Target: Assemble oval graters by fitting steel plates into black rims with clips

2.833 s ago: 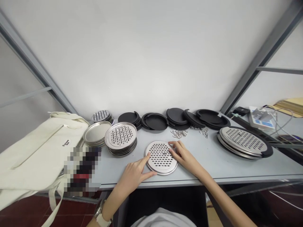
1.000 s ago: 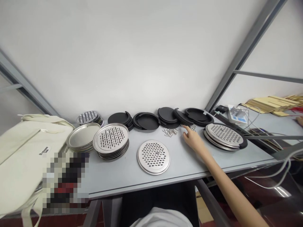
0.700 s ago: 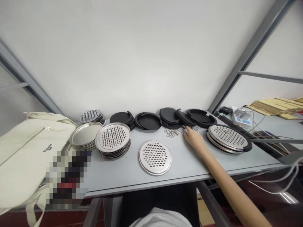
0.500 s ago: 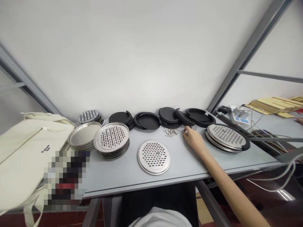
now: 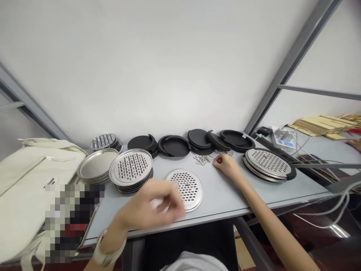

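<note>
My right hand (image 5: 226,165) rests low over the table beside a small pile of bent metal wire clips (image 5: 203,159). Its fingers are pinched together, and whatever is between them is too small to make out. My left hand (image 5: 155,206), with a pale watch (image 5: 105,252) on the wrist, hangs above the table's front edge. Motion smears its curled fingers. Partly behind it lies a round slotted steel grater plate (image 5: 189,185). To its left stands a stack of similar grater plates (image 5: 132,167).
Plain steel discs (image 5: 98,164) are stacked at the left by a cream bag (image 5: 31,188). Black round trays (image 5: 177,146) line the wall. Graters with black rims (image 5: 267,162) are piled at the right. Another person's hand (image 5: 355,144) shows at the far right edge.
My left hand has come into view from below, over the front of the grater plate. My right hand has shifted slightly toward me, with its fingers more curled.
</note>
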`<control>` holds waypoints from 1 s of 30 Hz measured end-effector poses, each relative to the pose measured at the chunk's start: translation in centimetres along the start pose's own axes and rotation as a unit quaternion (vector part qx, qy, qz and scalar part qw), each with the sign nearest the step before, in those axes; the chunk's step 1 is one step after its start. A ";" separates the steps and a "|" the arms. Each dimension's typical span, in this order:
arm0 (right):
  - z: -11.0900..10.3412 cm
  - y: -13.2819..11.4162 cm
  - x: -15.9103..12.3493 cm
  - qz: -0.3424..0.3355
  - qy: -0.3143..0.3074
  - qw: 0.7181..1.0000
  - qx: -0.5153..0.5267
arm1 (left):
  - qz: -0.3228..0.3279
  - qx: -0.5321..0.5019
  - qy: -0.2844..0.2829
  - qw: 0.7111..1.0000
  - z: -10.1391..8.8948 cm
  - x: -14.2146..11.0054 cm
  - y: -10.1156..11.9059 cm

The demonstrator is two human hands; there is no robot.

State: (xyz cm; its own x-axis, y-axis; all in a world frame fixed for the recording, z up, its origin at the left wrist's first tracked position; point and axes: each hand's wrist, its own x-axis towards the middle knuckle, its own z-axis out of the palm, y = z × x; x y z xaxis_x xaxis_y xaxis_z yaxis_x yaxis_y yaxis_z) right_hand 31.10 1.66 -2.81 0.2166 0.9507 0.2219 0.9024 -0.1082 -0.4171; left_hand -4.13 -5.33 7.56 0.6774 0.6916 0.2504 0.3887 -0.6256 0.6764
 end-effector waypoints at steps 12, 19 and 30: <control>2.4 -3.6 -0.5 -0.081 0.011 0.990 0.114 | 0.044 0.249 -0.103 0.962 7.3 16.0 -6.5; 2.2 -2.7 -1.1 -0.080 0.040 0.985 0.146 | 0.073 0.278 -0.132 0.948 8.4 17.3 -7.6; 2.2 -3.1 -1.2 -0.080 0.055 0.979 0.180 | 0.073 0.278 -0.128 0.949 8.7 17.7 -8.2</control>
State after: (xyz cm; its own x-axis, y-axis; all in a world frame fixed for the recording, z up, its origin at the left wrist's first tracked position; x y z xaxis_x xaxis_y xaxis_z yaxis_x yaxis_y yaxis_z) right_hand 27.20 1.47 -3.69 0.1404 0.9077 0.3953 0.7423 0.1677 -0.6487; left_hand 10.10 8.91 0.39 0.8515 0.5169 0.0882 0.5003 -0.8512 0.1587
